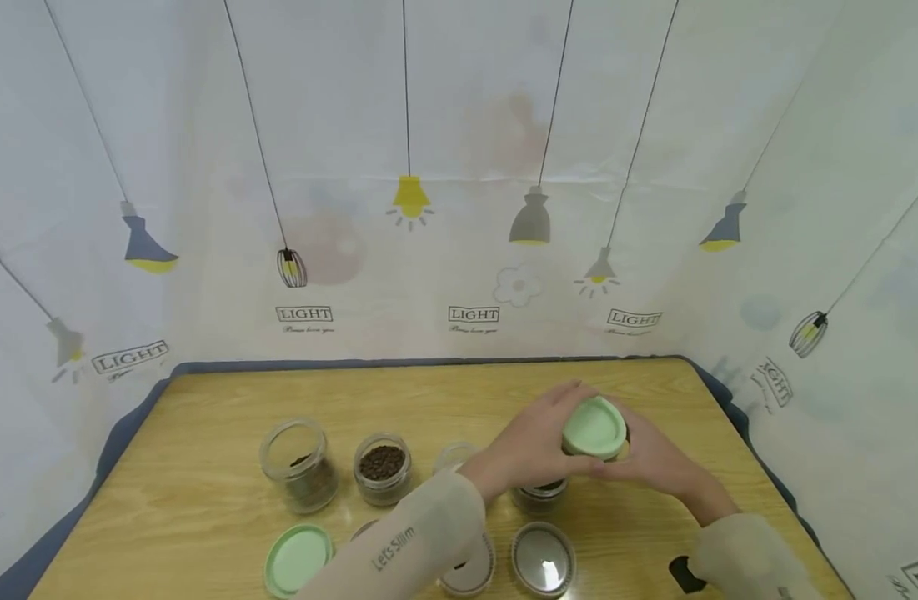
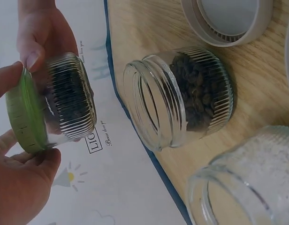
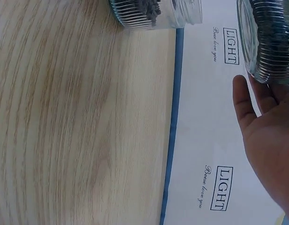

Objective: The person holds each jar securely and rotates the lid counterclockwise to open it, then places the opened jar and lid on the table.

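While I look down from my head, both my hands meet above the right half of the wooden surface (image 1: 226, 400), with the small glass jar (image 1: 604, 450) raised between them. My left hand (image 1: 529, 446) curls over the pale green lid (image 1: 594, 427) from the left; my right hand (image 1: 649, 462) cups the jar body from the right and below. The two hands are equally close, touching the one object from opposite sides. The lid's flat face tilts up toward me, so the jar's axis leans rather than standing plumb. On the surface sit several more ribbed glass jars, one with dark beans (image 1: 382, 468), a loose green lid (image 1: 298, 558) and a grey lid (image 1: 543, 560) lying upturned.

From my left wrist, the jar (image 2: 69, 101) reads as lying sideways, lid (image 2: 23, 115) nearest my palm. My left fingertips (image 2: 29, 161) pinch the lid's knurled rim, which is smooth plastic with fine ridges. The glass is clear, ribbed, and holds dark granules. My right thumb (image 2: 34, 44) presses the jar wall. An open jar of beans (image 2: 182, 96) stands beyond.

From my right wrist, only the jar's ribbed bottom (image 3: 269, 40) shows, resting against my right fingers (image 3: 269, 136), which curve loosely around it. The wood grain is pale and streaked.
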`<state>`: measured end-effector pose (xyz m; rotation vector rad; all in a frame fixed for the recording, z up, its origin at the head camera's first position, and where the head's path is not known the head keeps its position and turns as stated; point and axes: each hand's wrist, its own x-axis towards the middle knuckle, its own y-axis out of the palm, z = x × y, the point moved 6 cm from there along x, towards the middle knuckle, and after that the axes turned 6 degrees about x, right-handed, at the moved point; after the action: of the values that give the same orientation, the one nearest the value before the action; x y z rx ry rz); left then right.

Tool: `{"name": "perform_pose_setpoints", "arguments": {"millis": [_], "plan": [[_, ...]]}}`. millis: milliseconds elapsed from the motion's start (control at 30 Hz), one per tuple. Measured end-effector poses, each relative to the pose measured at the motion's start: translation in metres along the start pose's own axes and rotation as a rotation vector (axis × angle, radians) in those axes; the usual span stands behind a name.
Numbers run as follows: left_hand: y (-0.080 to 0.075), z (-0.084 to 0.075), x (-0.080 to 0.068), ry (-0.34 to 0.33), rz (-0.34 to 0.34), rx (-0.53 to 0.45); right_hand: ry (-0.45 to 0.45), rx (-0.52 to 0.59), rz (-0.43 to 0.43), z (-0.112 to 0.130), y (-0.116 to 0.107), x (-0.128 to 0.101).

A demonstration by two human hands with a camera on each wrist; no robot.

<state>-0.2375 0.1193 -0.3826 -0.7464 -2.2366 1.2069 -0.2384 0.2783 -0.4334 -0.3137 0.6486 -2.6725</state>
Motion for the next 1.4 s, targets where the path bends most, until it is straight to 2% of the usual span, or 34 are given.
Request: {"name": "perform_pose_setpoints", "arguments": {"millis": [133,267,467,700,867,1033,1200,1300,1400], "plan": [[0.002,0.001,0.000,0.008,-0.015,-0.033,-0.009,0.027,0.008,0.001,0.005,0.000],[0.002,-0.002,-0.001,0.040,-0.045,-0.024,-0.006,0.032,-0.019,0.000,0.005,-0.004],[0.001,-0.005,-0.002,0.064,-0.063,0.069,-0.012,-0.009,-0.064,-0.002,0.005,-0.008],[0.004,-0.005,-0.003,0.011,-0.046,0.136,-0.003,0.017,-0.072,-0.008,0.010,-0.009],[0.005,-0.007,-0.002,-0.033,-0.116,0.163,0.000,-0.011,-0.116,-0.009,0.008,-0.008],[0.009,-0.005,-0.002,-0.103,-0.176,0.121,0.006,-0.045,-0.146,-0.009,0.008,-0.008],[0.011,-0.002,-0.005,-0.145,-0.153,0.089,0.016,-0.031,-0.133,-0.005,0.012,-0.010],[0.006,-0.002,-0.009,-0.087,-0.119,0.056,0.032,-0.032,-0.114,0.000,0.015,-0.011],[-0.005,-0.004,-0.017,0.024,-0.072,-0.008,0.026,-0.013,-0.082,0.007,0.023,-0.012]]}}
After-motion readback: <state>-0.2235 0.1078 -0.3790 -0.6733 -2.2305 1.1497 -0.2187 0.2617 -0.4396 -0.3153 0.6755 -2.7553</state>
